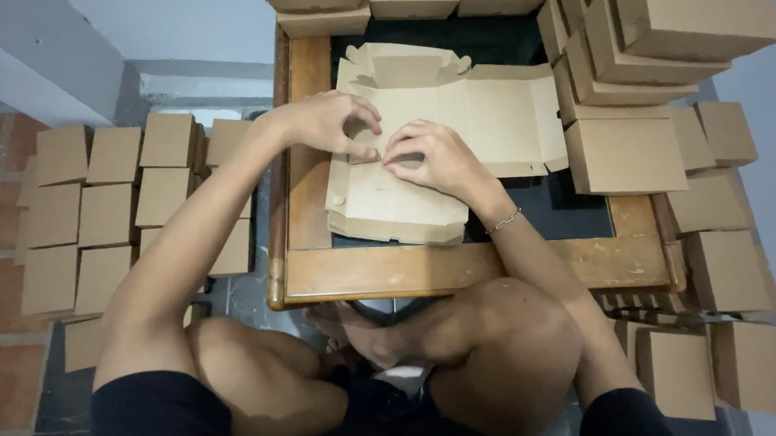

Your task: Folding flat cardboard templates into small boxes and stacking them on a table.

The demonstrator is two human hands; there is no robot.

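Observation:
A flat, unfolded brown cardboard box blank [453, 108] lies on the dark top of a low wooden-framed table [382, 271]. My left hand [326, 124] pinches a fold of the cardboard near its left middle. Beside it, my right hand [434, 158], with a thin bracelet on the wrist, presses fingertips onto the same fold. The fingertips of both hands nearly touch. A near flap of the blank [388, 214] is bent up toward me.
Folded brown boxes stand in rows on the floor at left [113, 206]. More boxes are stacked on the table's right side [645, 63], along its far edge [368, 2], and on the floor at right [729, 315]. My crossed legs sit under the table's near edge.

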